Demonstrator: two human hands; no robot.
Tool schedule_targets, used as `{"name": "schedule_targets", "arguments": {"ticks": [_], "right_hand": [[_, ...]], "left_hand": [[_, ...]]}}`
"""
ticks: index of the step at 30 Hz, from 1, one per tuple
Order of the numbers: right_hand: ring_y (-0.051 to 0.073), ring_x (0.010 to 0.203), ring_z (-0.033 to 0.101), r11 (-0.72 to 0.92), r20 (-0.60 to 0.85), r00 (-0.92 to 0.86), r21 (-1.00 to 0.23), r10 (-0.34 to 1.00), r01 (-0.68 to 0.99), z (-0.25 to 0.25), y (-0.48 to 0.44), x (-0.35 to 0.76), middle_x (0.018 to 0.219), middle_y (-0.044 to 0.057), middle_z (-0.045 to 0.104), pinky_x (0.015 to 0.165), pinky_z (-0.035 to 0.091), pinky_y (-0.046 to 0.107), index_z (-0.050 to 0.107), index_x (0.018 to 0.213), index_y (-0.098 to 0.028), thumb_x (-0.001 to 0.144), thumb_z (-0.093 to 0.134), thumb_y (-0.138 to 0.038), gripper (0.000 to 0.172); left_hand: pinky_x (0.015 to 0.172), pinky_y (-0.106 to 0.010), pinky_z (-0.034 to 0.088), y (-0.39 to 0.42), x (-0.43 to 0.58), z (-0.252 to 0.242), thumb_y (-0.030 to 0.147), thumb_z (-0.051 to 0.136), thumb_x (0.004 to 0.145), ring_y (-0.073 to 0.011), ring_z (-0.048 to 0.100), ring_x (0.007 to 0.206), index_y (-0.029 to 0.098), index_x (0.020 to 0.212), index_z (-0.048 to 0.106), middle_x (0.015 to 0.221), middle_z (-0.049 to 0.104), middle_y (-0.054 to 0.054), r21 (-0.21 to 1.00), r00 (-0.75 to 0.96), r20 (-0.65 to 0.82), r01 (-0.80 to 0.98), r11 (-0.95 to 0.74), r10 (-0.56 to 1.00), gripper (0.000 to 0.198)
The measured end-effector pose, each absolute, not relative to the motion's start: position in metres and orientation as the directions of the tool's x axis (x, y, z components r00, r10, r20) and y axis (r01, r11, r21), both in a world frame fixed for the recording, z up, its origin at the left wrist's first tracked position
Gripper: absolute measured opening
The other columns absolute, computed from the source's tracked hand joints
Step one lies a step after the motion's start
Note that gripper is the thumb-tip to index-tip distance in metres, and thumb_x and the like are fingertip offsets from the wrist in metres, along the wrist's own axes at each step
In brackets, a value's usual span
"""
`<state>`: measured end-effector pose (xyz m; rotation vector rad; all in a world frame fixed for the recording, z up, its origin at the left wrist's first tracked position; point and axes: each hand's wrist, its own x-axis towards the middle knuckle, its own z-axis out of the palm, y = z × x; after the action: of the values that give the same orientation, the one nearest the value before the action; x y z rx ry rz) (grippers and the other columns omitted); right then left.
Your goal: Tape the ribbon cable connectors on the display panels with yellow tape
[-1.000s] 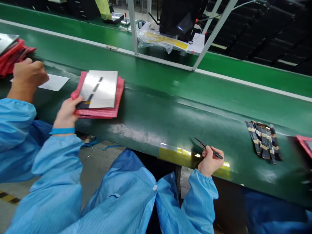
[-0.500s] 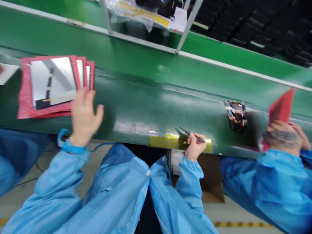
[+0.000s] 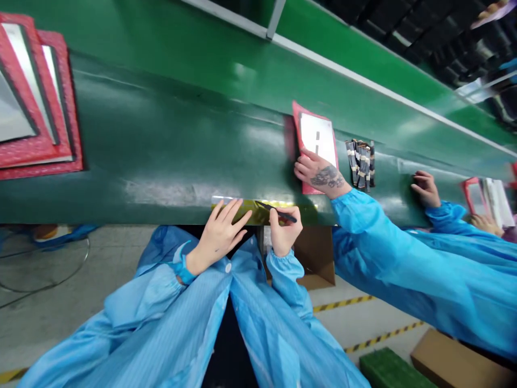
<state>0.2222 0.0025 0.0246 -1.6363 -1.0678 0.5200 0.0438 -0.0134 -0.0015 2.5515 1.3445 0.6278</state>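
Clamping slim black tweezers [image 3: 278, 212], fingers [image 3: 276, 220] shut tight around the shank, tips pointing left over a strip of yellow tape [image 3: 242, 212] along the belt's edge. Right hand [image 3: 285, 233] curled just below, cuff gathered at the wrist. Fanning out beside it, fingers [image 3: 236, 218] spread well apart and gripping nothing, left hand [image 3: 218, 235] over that same tape, contact impossible to call from here. Blue wristband [image 3: 181, 272] next, then striped blue coat sleeves [image 3: 153, 302] running back toward the camera. Farther out, green conveyor belt [image 3: 161, 134] carrying a red pad [image 3: 298, 145] with a white-faced panel [image 3: 317, 137], pressed by a co-worker's hand [image 3: 321, 173], and a bundle of striped strips [image 3: 361, 164] just beside it. Far left, stacked red pads [image 3: 67, 118] under silver panels [image 3: 12, 97]. Cardboard box [image 3: 319, 264] below the belt.
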Motion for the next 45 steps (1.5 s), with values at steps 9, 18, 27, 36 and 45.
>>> {"name": "schedule_targets", "arguments": {"ticks": [9,18,27,36,45], "right_hand": [[0.012,0.053,0.061,-0.073,0.192,0.399,-0.825,0.897,0.560,0.036,-0.002,0.212,0.063,-0.004,0.065,0.054,0.052,0.023,0.060,0.075,-0.022,0.082,0.068,-0.032,0.014],[0.013,0.053,0.063,-0.134,0.083,0.368,-0.838,0.926,0.528,0.043,0.002,0.207,0.066,-0.005,0.065,0.057,0.053,0.025,0.059,0.079,-0.024,0.081,0.067,-0.031,0.011],[0.012,0.053,0.062,-0.087,0.167,0.369,-0.809,0.914,0.582,0.043,-0.002,0.209,0.066,-0.004,0.065,0.055,0.053,0.024,0.059,0.079,-0.023,0.083,0.066,-0.033,0.013],[0.012,0.055,0.062,-0.024,0.206,0.276,-0.759,0.939,0.651,0.041,-0.004,0.208,0.067,-0.004,0.065,0.059,0.053,0.025,0.058,0.080,-0.024,0.085,0.062,-0.028,0.007],[0.013,0.059,0.067,-0.125,0.025,0.343,-0.905,0.939,0.407,0.034,-0.001,0.218,0.071,-0.005,0.064,0.061,0.056,0.026,0.057,0.082,-0.023,0.085,0.067,-0.034,0.015]], "left_hand": [[0.115,-0.058,0.039,-0.014,0.044,0.002,0.031,0.058,0.096,-0.0358,0.048,0.140,0.018,0.140,0.059,0.150,0.051,-0.025,0.339,0.495,0.288,0.748,-0.570,0.820,0.046],[0.115,-0.059,0.038,-0.014,0.044,0.003,0.032,0.057,0.097,-0.0367,0.047,0.141,0.016,0.140,0.060,0.150,0.049,-0.027,0.366,0.493,0.282,0.738,-0.567,0.823,0.046],[0.116,-0.059,0.038,-0.015,0.044,0.002,0.032,0.057,0.097,-0.0368,0.047,0.141,0.017,0.141,0.059,0.150,0.049,-0.026,0.356,0.497,0.274,0.743,-0.567,0.823,0.047],[0.116,-0.058,0.037,-0.015,0.044,0.003,0.031,0.057,0.097,-0.0357,0.047,0.142,0.017,0.140,0.059,0.150,0.049,-0.026,0.364,0.489,0.275,0.744,-0.561,0.828,0.045],[0.119,-0.059,0.034,-0.016,0.044,0.003,0.030,0.058,0.096,-0.0353,0.043,0.144,0.018,0.143,0.057,0.154,0.045,-0.024,0.406,0.485,0.229,0.741,-0.535,0.844,0.048]]}}
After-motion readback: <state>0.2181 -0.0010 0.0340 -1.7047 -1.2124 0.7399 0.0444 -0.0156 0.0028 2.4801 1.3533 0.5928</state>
